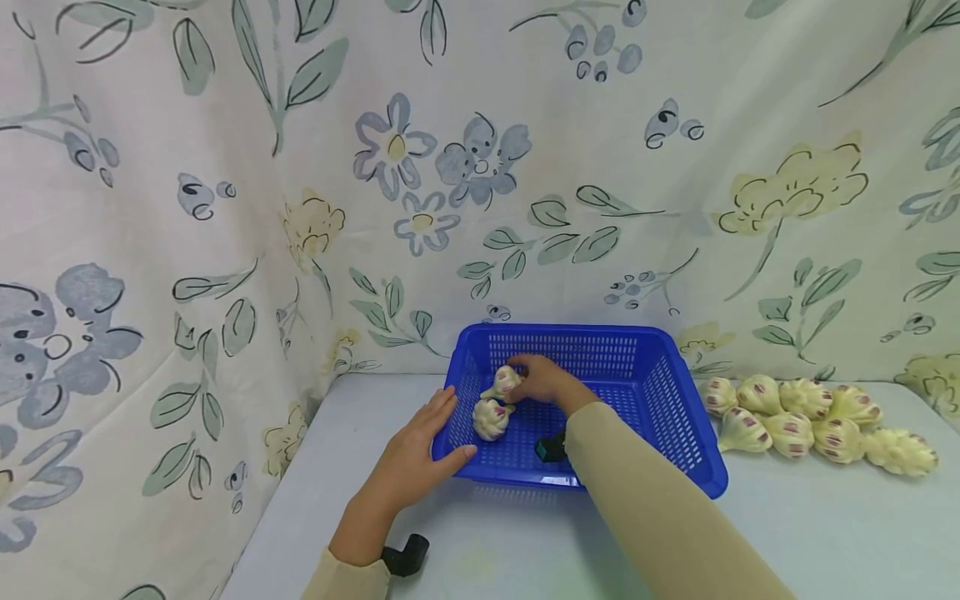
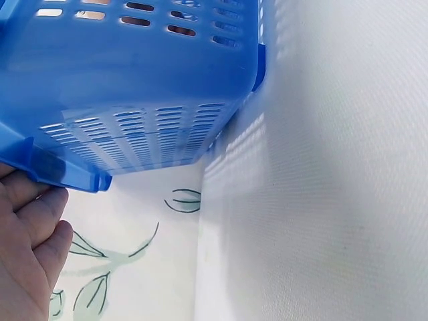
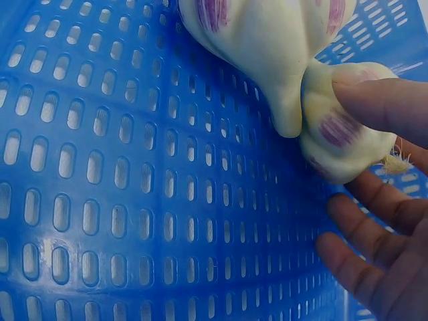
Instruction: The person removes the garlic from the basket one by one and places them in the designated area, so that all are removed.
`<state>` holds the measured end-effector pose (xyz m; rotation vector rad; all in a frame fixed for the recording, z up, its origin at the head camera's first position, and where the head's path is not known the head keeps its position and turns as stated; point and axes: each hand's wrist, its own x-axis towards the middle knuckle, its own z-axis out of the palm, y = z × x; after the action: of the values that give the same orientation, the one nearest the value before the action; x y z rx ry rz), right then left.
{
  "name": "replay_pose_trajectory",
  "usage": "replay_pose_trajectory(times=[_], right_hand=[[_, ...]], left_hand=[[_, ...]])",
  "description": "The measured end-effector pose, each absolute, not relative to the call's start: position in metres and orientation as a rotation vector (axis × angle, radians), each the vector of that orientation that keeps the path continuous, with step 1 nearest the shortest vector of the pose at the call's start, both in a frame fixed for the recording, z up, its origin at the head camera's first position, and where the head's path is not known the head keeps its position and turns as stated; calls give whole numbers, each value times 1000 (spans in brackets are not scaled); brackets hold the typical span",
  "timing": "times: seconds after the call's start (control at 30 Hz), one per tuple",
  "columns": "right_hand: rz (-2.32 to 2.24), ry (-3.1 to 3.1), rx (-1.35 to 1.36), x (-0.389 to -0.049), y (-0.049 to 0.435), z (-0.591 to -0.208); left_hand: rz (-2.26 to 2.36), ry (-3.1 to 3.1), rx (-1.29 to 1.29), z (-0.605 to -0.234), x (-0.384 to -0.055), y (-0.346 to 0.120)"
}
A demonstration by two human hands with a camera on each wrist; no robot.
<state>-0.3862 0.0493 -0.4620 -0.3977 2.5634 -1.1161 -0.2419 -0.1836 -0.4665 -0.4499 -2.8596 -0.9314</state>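
A blue plastic basket with slotted walls stands on the white table. Inside it, my right hand pinches a garlic bulb near the left wall. The right wrist view shows the thumb on top of that bulb, with other fingers spread below. A second garlic bulb lies in the basket just in front, beside the held one. My left hand rests at the basket's front left corner, fingers extended along the rim and thumb apart. Up close, its fingertips touch the rim's underside.
To the right of the basket, several garlic bulbs lie in two rows on the table. A flower-print cloth hangs behind and along the left. Black devices sit at the left wrist and right wrist.
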Motion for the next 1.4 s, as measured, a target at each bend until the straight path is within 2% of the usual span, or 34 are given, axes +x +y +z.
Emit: replay_pose_trajectory(times=[0.53, 0.93, 1.4], right_hand=[[-1042, 2554, -420, -384, 52, -460], [-1109, 2571, -348, -384, 51, -457], [-1223, 2598, -400, -385, 48, -451]], left_hand=[[-921, -2862, -453, -464, -243, -183], [-909, -2858, -473, -463, -244, -184], [-936, -2867, -467, -464, -242, -184]])
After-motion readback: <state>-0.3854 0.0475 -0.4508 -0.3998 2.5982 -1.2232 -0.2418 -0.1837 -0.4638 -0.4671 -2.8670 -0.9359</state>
